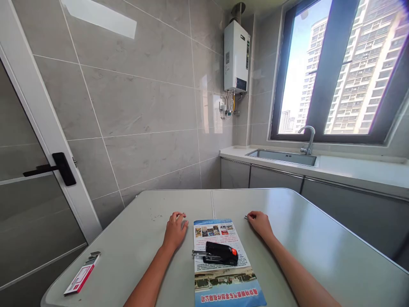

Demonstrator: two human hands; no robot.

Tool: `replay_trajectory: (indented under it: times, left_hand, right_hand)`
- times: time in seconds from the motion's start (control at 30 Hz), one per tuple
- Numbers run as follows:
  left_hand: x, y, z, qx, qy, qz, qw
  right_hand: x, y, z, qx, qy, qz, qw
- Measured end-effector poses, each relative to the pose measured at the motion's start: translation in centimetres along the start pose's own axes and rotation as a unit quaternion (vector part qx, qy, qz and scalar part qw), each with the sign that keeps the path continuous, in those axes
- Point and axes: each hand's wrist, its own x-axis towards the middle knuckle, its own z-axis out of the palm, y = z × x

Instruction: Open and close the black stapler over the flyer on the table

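Observation:
A printed flyer (220, 277) lies on the grey table (319, 243) between my arms. On the flyer rests a black stapler (220, 253) with an orange end. My left hand (175, 230) rests on the table just left of the flyer's top edge, fingers curled and pinched on a small silvery thing I cannot make out. My right hand (260, 222) lies to the right of the flyer, fingers pinched on a small thin metal piece at their tips.
A red and white staple box (81, 276) with a strip of staples sits near the table's left edge. A door with a black handle (53, 168) is at left. Behind the table run a counter, sink (284, 157) and tap under the window; a water heater (236, 55) hangs on the wall.

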Motion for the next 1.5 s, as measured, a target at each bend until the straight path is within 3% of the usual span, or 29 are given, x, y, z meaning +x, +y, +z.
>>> replay_trajectory:
  times: [0.2, 0.43, 0.53, 0.83, 1.07, 1.17, 1.27, 1.4, 1.5]
  left_hand:
    - [0.1, -0.9, 1.6, 0.054, -0.093, -0.03, 0.994]
    - [0.1, -0.6, 1.8, 0.111, -0.194, -0.059, 0.973]
    - [0.1, -0.5, 1.8, 0.12, -0.185, -0.061, 0.973]
    - [0.5, -0.2, 0.4, 0.062, -0.088, -0.035, 0.994]
    - [0.4, 0.4, 0.3, -0.134, -0.031, -0.003, 0.991]
    - [0.4, 1.3, -0.1, -0.192, -0.033, 0.034, 0.98]
    - [0.3, 2.0, -0.3, -0.212, -0.055, 0.049, 0.974]
    - [0.1, 2.4, -0.2, -0.225, -0.095, 0.082, 0.966]
    - [0.0, 2.4, 0.0, -0.229, -0.112, 0.104, 0.961]
  right_hand:
    - [-0.2, -0.2, 0.1, 0.006, -0.003, 0.008, 1.0]
    - [-0.2, -0.5, 0.2, 0.008, 0.006, 0.013, 1.0]
    - [-0.2, -0.5, 0.1, 0.014, 0.016, 0.01, 1.0]
    - [-0.4, -0.9, -0.1, 0.048, 0.045, -0.005, 0.998]
    - [-0.8, -2.5, -1.2, 0.087, 0.074, -0.048, 0.992]
    - [-1.6, -4.2, -1.8, 0.112, 0.019, -0.106, 0.988]
    - [-2.8, -6.4, -2.2, 0.142, -0.088, -0.182, 0.969]
    - [-4.8, -9.1, -2.7, 0.176, -0.201, -0.246, 0.932]
    - [-6.2, -10.7, -2.7, 0.191, -0.314, -0.298, 0.881]
